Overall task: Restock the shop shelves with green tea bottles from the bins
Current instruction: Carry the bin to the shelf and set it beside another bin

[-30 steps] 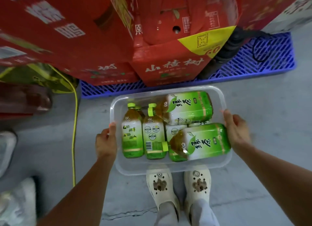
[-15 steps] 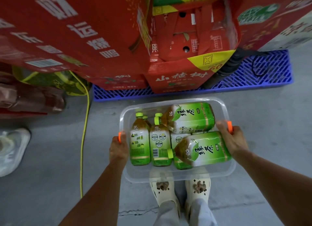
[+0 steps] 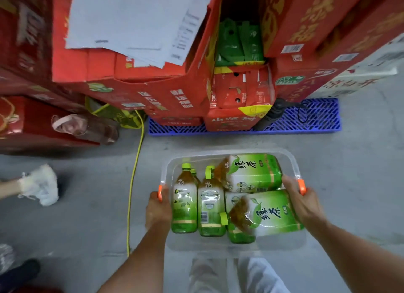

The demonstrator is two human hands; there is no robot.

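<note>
- Nearest to me: white trouser legs (image 3: 258,277) at the bottom edge, partly visible through the bin's base.
- Both forearms reach forward and carry the clear bin (image 3: 218,245) between them, above the legs and off the grey floor (image 3: 87,216).
- Left hand (image 3: 158,212): fingers wrapped round the left rim at the left orange handle (image 3: 160,193). Back of hand faces me, fingertips hidden underneath.
- Right hand (image 3: 306,205): clamped on the right rim at the right orange handle (image 3: 302,186). Thumb sits inside the wall, just beside the big bottles.
- Green tea bottles (image 3: 183,207) are all inside the bin. I count at least five.
- Two slim bottles (image 3: 211,209) lie side by side on the left, caps pointing away from me.
- Upper big bottle (image 3: 253,172) and lower big bottle (image 3: 273,214) lie crosswise on the right, caps pointing left and stacked on the others.
- A fifth bottle (image 3: 240,236) pokes out under the lower big one.
- Yellow cable (image 3: 135,172) runs along the floor, left of the bin.
- Far left: another person's gloved hand (image 3: 41,185), blurred. Dark shoe (image 3: 21,271) sits in the bottom-left corner.
- Beyond the bin: blue pallet (image 3: 317,118) on the floor, stacked with red cartons (image 3: 153,91).
- Black tube (image 3: 271,115) leans against the cartons on the pallet.
- Farthest: green packs (image 3: 240,43) in the gap between the carton stacks, white sheets (image 3: 135,26) lying on the left stack.
</note>
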